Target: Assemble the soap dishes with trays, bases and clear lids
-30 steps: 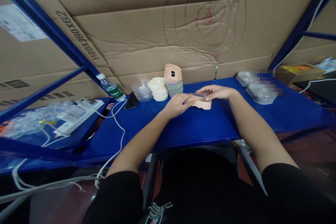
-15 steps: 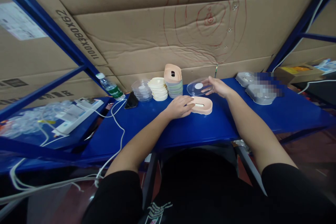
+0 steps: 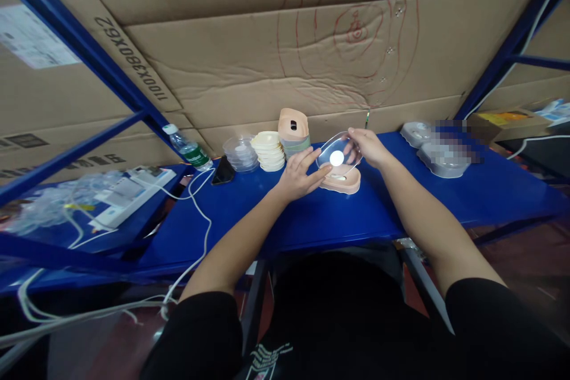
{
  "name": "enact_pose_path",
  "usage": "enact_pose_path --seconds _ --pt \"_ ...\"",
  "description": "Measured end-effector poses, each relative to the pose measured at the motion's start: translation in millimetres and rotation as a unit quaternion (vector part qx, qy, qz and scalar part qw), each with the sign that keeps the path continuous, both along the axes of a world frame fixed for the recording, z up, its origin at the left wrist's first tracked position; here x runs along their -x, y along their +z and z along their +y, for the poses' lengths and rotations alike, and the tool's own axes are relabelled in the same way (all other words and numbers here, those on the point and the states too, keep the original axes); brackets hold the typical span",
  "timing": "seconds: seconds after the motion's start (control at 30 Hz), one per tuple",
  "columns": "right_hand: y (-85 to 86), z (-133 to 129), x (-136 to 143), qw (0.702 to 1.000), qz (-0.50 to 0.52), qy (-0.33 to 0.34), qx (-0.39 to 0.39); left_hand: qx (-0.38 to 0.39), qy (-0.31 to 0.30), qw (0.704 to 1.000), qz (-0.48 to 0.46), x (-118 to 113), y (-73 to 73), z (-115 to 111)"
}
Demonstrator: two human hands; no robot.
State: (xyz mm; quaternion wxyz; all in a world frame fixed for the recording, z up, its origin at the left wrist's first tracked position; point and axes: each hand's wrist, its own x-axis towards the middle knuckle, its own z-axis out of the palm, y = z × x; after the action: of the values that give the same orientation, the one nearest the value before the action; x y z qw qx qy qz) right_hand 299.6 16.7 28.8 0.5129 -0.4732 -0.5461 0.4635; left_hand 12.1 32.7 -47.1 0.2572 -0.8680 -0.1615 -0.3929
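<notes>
While the right hand [image 3: 369,145] pinches the upper right rim of a clear lid [image 3: 335,143] between thumb and fingers, the left hand [image 3: 297,177] meets the lid's left edge, its fingers extended and slightly spread; whether they grip it cannot be told. The lid is a thin, see-through shell with rounded ends, glossy along the rim, and some of the right fingers show through it. On its face sits a round, opaque white disc [image 3: 337,158], the brightest patch on the piece. It is held tilted, between the two hands, above a peach-coloured base [image 3: 351,181]. This base rests on the blue table [image 3: 312,225], just beside the left fingertips and below the right hand; it is elongated, with rounded corners and a wavy lower side, and a pale strip shows in its slot, partly covered by lid and fingers. Just beyond the left hand stands a tall stack [image 3: 294,124], peach at the top, with grey and green tiers beneath and a dark opening in the upper piece. Left of that hand, in order outward: cream stack [image 3: 269,151], nested clear pieces [image 3: 241,154], dark phone [image 3: 223,172].
</notes>
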Motion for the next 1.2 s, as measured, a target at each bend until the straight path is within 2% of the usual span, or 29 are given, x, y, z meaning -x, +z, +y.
enact_pose_path --seconds 0.07,0.17,0.23,0.33,0.47,0.53,0.63,0.8,0.9,1.2 --pt "0.9 -5.6 8.9 0.999 0.0 0.033 -0.003 -0.007 -0.015 1.0 -0.001 1.7 5.7 3.0" --pt "3.5 -12.4 17.3 0.998 0.014 0.066 -0.001 -0.05 -0.073 0.996 -0.02 10.5 16.3 9.3" --pt "5.7 -14.7 18.8 0.996 0.024 0.083 0.001 -0.073 -0.075 0.992 -0.065 23.3 24.5 14.0" --pt "7.3 -13.2 15.9 0.997 0.023 0.073 -0.011 -0.048 0.012 0.982 -0.185 54.0 38.9 21.1" --pt "3.8 -5.1 8.6 0.999 0.001 0.029 -0.013 0.08 0.189 0.93 -0.306 103.3 59.4 28.8" --pt "0.9 -1.2 5.1 1.0 -0.009 0.019 -0.011 0.123 0.235 0.905 -0.334 123.9 66.6 32.0" --pt "-4.2 3.4 1.0 0.999 -0.025 0.019 -0.012 0.174 0.272 0.887 -0.329 143.5 69.9 36.9" --pt "-14.5 8.7 -0.9 0.998 -0.065 0.017 -0.02 0.262 0.346 0.851 -0.296 148.4 63.7 42.5" --pt "-18.7 10.1 0.2 0.996 -0.085 0.024 -0.022 0.285 0.38 0.83 -0.293 146.1 60.9 43.6" --pt "-17.6 10.2 -0.7 0.997 -0.063 0.038 0.0 0.3 0.394 0.823 -0.279 144.7 60.2 41.3"
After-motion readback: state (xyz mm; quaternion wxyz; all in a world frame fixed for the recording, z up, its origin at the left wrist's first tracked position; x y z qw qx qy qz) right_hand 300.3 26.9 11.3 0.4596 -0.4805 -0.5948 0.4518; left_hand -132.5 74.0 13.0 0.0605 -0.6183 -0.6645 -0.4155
